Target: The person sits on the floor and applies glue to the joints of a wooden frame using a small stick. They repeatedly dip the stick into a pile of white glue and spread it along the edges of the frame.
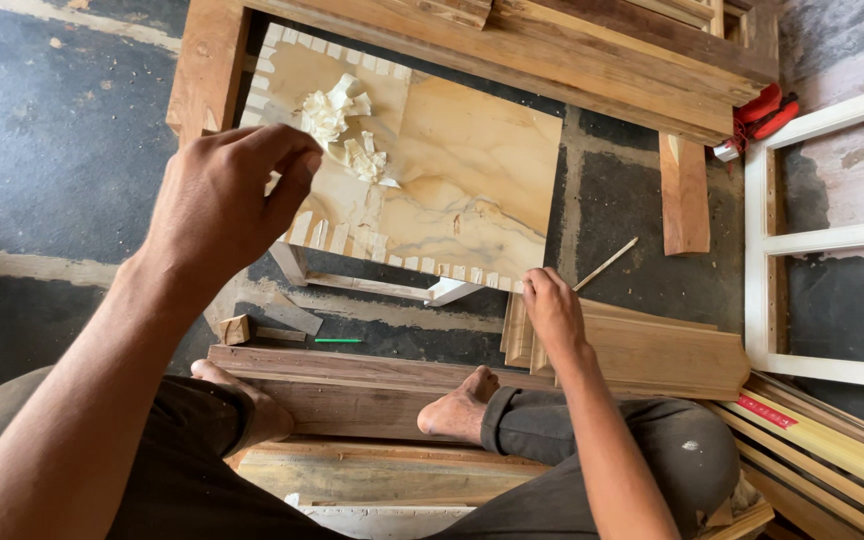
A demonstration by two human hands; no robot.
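Moulding strips [642, 345] of pale wood lay stacked on the floor [52, 150] just beyond the person's bare right foot [457, 405], and the right hand [552, 310] rested on the stack's near left end, fingers curled over its edge; whether they truly gripped it I could not tell. I judged the hand was there to steady the stack. The left hand [222, 200] hung raised in the air, fingers bent loosely inward and thumb close to them, with nothing visible in it.

The person sat with both feet propped on a dark plank [352, 375], which kept the work within easy reach. Just past the hands lay a marbled tan panel [452, 170], its near and left edges lined with small pale wood blocks [352, 240], and a heap of curled shavings [337, 120] sat near its far left corner. A thin stick [607, 263] lay beside the panel's near right corner.

The floor was dark, rough and dusty. Heavy timber beams [552, 50] crossed the far side, a white frame [832, 240] stood at the right, and a red tool [767, 112] lay by it.
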